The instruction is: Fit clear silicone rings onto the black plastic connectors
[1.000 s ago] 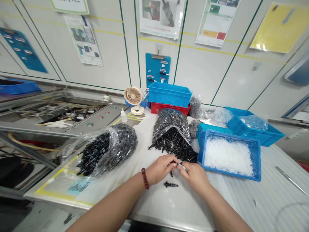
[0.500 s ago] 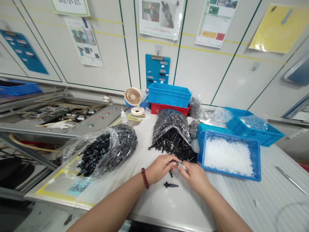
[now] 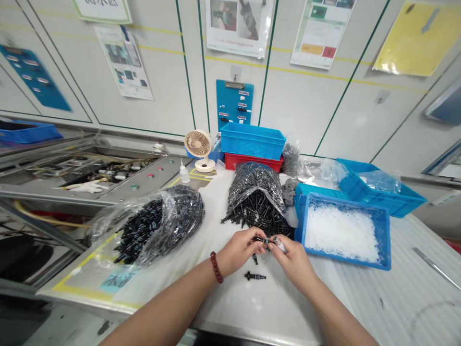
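Observation:
My left hand point(image 3: 243, 250) is closed around a small black connector part point(image 3: 260, 239), which points toward the other hand. Between the thumb and fingers of my right hand point(image 3: 293, 257) is a short whitish cylinder with a dark end point(image 3: 279, 244); its exact kind I cannot make out. Fingertips of both hands meet near the connector's tip. On the table just below lies a loose black connector part point(image 3: 255, 276) with pale rings. Another one point(image 3: 255, 259) lies partly hidden beside my left fingers. Behind the hands, a plastic bag point(image 3: 255, 182) spills many similar black parts.
To the left lies another clear bag of black parts point(image 3: 162, 223). A blue tray point(image 3: 386, 240) of small white rings stands right of my hands, with metal tweezers point(image 3: 435, 266) farther right. A fan point(image 3: 200, 149), a dropper bottle point(image 3: 184, 173) and stacked bins point(image 3: 252, 142) stand behind.
The whitish cylinder has come away from the connector's tip and tilted, showing its dark end. My hands have otherwise stayed in place.

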`<state>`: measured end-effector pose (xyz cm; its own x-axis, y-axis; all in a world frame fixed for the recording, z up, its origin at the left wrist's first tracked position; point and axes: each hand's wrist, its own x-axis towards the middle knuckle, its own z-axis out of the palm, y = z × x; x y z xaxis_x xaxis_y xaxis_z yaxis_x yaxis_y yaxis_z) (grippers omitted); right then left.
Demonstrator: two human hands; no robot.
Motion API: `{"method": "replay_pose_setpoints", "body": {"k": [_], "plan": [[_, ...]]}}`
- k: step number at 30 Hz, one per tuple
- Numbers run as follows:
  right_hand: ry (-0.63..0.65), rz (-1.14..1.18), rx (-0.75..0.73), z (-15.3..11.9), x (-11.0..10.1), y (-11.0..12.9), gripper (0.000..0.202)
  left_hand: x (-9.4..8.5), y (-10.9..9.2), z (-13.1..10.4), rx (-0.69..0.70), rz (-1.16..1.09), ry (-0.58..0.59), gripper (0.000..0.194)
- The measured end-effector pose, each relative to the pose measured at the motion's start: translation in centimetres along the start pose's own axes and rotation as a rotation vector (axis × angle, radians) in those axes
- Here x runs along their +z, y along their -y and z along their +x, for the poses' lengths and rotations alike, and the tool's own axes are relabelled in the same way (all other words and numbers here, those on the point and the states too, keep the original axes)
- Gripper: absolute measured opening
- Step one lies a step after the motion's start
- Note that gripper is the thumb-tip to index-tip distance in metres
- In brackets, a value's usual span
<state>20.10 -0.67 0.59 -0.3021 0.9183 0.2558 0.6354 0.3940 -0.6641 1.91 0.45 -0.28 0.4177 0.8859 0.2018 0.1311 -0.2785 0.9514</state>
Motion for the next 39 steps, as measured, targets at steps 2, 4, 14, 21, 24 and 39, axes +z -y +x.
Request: {"method": "replay_pose_setpoints", "body": {"k": [2,4,14,21,24,39], "plan": [[-0.007,0.024,-0.010,0.0,0.1,0.0,0.028,0.1,0.1,-0.1,0.004,-0.009,0.015,0.012],[-0.025,0.057,0.003,0.1,0.0,0.0,0.027,0.1,0.2,-0.2,0.008,-0.018,0.017,0.010],[-0.033,0.119,0.002,0.1,0.2,-0.3,0.027,-0.1,-0.2,-0.3,0.046,0.122,-0.001,0.007],[-0.055,0.035,-0.022,0.1,0.3,0.0,0.023,-0.2,-0.6,-0.3,0.083,0.256,0.016,0.007],[-0.055,-0.005,-0.004,0.0,0.5,-0.1,0.016,-0.1,-0.6,-0.4,0.110,0.347,0.008,0.006],[-0.085,0.266,0.106,0.3,-0.5,0.7,0.029,0.5,-0.5,0.4,-0.221,-0.540,0.062,0.046]]}}
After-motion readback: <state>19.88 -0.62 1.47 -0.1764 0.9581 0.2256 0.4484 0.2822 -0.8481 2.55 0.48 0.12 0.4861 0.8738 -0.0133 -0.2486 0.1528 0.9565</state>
